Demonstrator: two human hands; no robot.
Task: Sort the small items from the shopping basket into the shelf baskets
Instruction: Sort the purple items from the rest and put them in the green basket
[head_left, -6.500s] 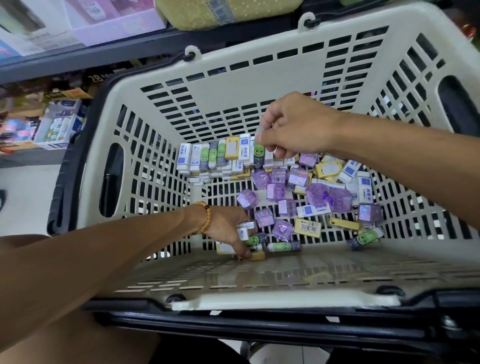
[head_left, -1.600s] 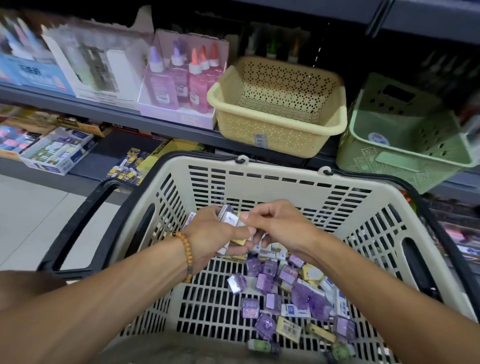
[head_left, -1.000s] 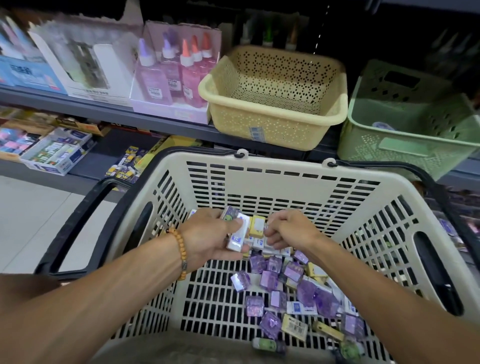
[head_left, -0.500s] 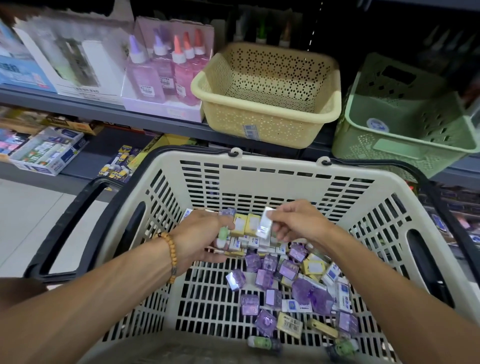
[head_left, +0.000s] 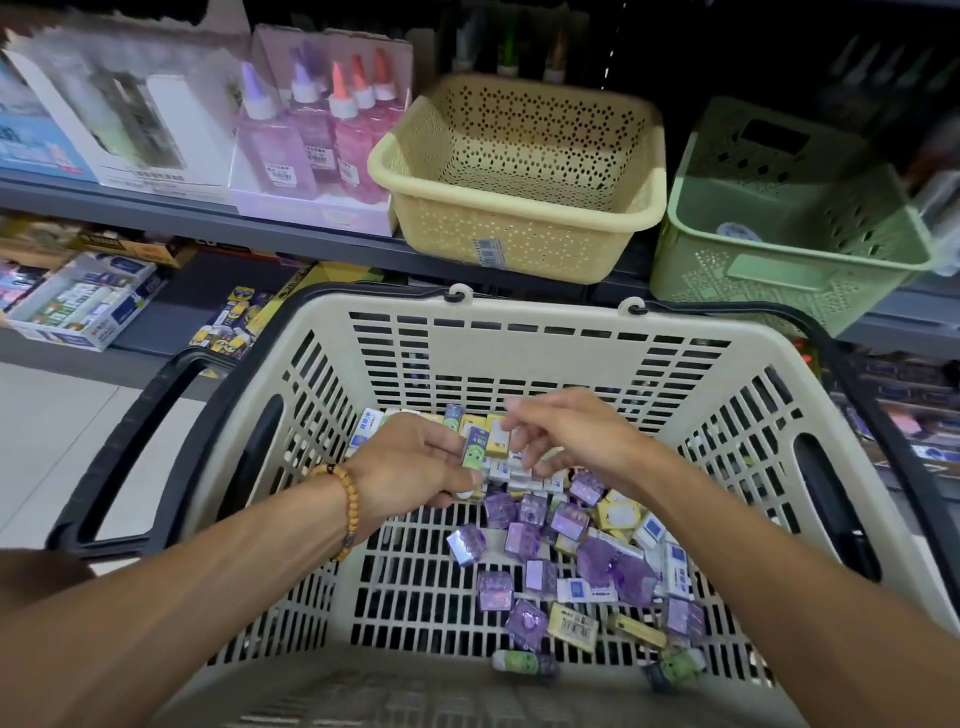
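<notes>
Fingers of the left hand (head_left: 410, 467) curl round a small green-labelled eraser with a cartoon face (head_left: 474, 451), thumb on top, with more small pieces seemingly tucked beneath, though how many I cannot tell. Just beside it, the right hand (head_left: 566, 441) hovers with its fingers loosely bent and slightly spread; whether they pinch anything is blurred, so I cannot say. Both hands hang inside the beige slotted plastic shopping basket (head_left: 535, 332), above a tidy row of white, yellow and green erasers (head_left: 498, 447) lined along its far wall. Loose translucent purple cube-shaped items (head_left: 524, 540) and boxed erasers lie scattered over the basket floor, nearer the right side. Beyond, on the grey shelf, stand a cream perforated plastic basket (head_left: 519, 228) and a pale green plastic basket (head_left: 779, 270); the cream one shows nothing inside.

To do this step well, I judge it best to gather one kind only, keep the stack squeezed flat so none slips, then lift it clear of the rim before reaching for the shelf.
</notes>
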